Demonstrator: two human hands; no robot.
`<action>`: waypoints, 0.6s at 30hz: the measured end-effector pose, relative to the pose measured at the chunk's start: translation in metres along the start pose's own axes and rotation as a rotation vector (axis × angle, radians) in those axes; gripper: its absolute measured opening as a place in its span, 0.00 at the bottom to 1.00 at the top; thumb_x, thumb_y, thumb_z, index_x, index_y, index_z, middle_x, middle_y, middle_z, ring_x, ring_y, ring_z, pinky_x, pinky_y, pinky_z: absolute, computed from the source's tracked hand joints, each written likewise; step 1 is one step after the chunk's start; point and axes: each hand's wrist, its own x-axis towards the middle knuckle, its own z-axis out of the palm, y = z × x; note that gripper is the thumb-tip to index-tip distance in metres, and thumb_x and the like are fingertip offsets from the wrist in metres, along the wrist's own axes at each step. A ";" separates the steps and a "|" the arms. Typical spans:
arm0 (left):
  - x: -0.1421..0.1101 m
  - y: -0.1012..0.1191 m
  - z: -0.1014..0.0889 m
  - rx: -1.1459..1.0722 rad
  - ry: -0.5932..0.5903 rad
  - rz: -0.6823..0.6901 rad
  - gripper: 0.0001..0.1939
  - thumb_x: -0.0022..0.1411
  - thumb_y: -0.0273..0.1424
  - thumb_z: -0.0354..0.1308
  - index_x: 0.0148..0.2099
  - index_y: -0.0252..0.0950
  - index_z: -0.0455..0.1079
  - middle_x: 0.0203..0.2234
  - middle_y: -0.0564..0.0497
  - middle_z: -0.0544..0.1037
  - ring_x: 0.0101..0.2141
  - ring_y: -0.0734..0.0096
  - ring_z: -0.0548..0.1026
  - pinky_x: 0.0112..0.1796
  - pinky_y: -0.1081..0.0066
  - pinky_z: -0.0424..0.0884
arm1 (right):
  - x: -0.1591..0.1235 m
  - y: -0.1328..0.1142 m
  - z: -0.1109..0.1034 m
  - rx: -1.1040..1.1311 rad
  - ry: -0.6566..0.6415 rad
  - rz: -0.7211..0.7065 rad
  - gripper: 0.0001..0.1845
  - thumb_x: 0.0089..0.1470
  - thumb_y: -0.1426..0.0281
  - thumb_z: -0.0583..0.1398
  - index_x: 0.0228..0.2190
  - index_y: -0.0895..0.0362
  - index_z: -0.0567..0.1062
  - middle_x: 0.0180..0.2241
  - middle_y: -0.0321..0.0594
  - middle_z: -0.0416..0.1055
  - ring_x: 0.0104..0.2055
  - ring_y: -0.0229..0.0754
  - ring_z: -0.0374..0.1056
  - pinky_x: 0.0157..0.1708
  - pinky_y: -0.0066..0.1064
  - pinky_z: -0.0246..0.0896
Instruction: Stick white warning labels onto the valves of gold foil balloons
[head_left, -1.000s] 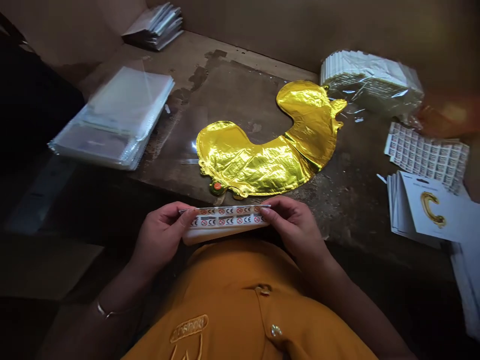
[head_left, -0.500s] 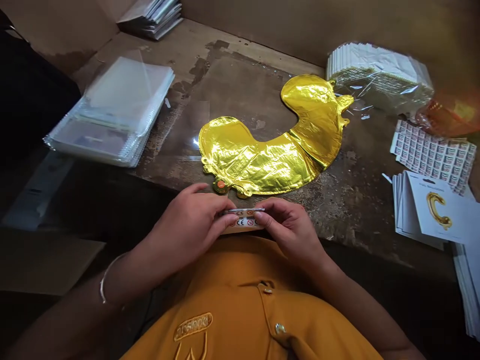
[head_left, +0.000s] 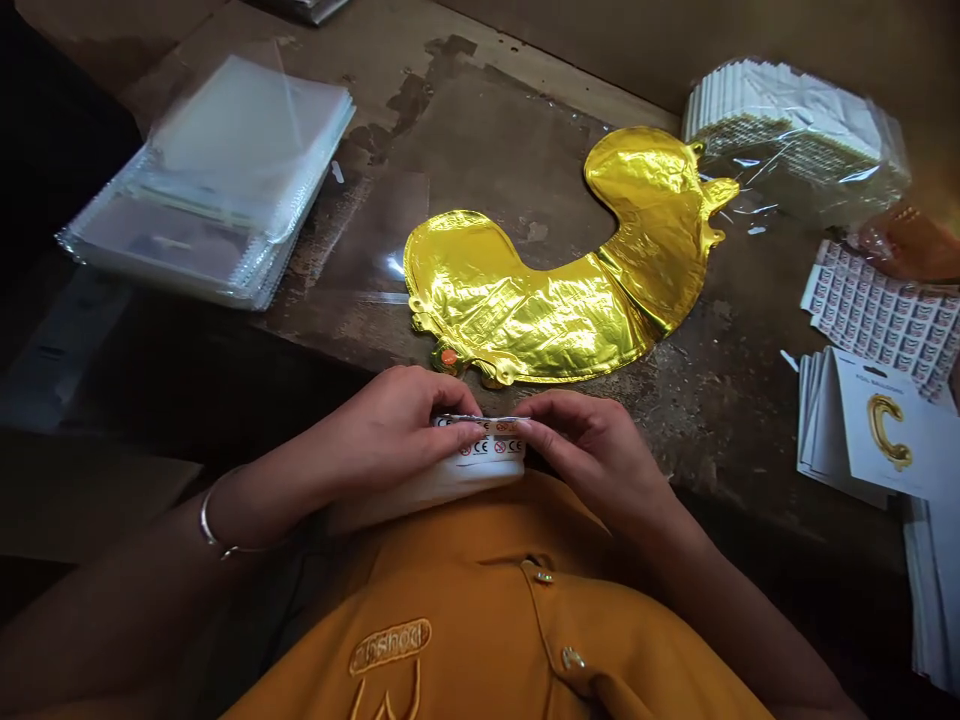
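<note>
At the table's front edge, my left hand [head_left: 397, 428] and my right hand [head_left: 596, 445] pinch a white label strip [head_left: 491, 447] between thumbs and fingers, one at each end. Rows of CE marks and red circle symbols are printed on it. Below the print a plain white part of it hangs over my lap, partly behind my left hand. Just beyond my hands lies a flat gold foil balloon [head_left: 547, 315], curved like a letter C, with a small orange dot [head_left: 448, 357] at its near left end.
Clear plastic bags [head_left: 217, 190] are stacked on the left. At the back right sits a wrapped bundle of white straws [head_left: 787, 120]. Sheets of small printed stickers [head_left: 889, 315] and folded cards with a gold C [head_left: 885, 420] lie along the right side of the table [head_left: 517, 150].
More of the white strip shows below my hands, its lower part spreading left over my lap. My left wrist has turned flatter. The view has shifted slightly; the balloon lies as before.
</note>
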 end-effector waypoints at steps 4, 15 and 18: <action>0.001 -0.001 -0.001 -0.028 0.011 -0.008 0.10 0.56 0.38 0.57 0.32 0.39 0.77 0.24 0.55 0.78 0.26 0.70 0.74 0.27 0.76 0.65 | 0.004 -0.005 -0.007 -0.293 0.104 -0.238 0.12 0.55 0.67 0.62 0.42 0.56 0.76 0.38 0.42 0.73 0.41 0.41 0.69 0.40 0.32 0.65; 0.005 -0.008 -0.002 -0.269 -0.025 -0.084 0.10 0.54 0.38 0.59 0.30 0.38 0.77 0.25 0.53 0.79 0.27 0.69 0.74 0.26 0.75 0.68 | 0.008 0.007 0.003 -0.607 0.220 -0.717 0.11 0.52 0.76 0.62 0.39 0.54 0.75 0.34 0.39 0.76 0.36 0.42 0.65 0.37 0.35 0.63; 0.006 -0.010 -0.003 -0.320 -0.039 -0.115 0.10 0.54 0.38 0.59 0.30 0.38 0.76 0.25 0.53 0.78 0.26 0.70 0.73 0.25 0.76 0.67 | 0.008 0.008 0.003 -0.642 0.285 -0.743 0.15 0.50 0.75 0.64 0.42 0.56 0.73 0.35 0.42 0.75 0.38 0.44 0.66 0.39 0.37 0.64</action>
